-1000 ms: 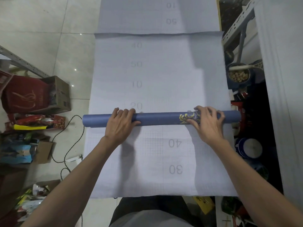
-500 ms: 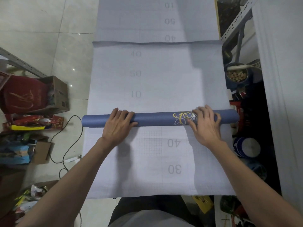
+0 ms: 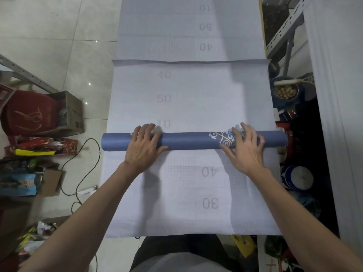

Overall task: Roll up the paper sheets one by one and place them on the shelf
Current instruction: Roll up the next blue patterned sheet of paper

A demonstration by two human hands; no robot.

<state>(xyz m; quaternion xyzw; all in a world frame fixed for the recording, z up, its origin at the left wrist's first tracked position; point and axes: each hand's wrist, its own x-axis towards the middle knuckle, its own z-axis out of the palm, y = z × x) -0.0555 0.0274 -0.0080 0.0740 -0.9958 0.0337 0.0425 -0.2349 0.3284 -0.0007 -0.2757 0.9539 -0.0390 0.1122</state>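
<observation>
My left hand (image 3: 144, 147) and right hand (image 3: 245, 149) lie spread and unclenched over the blue swirl-patterned paper roll (image 3: 192, 141), which sits across the pale gridded paper sheet (image 3: 188, 95) on the floor. I should press evenly so neither end runs ahead.

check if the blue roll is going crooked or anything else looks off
Nothing stands out. The blue roll lies straight across the white sheet, with the left hand and right hand resting on it.
</observation>
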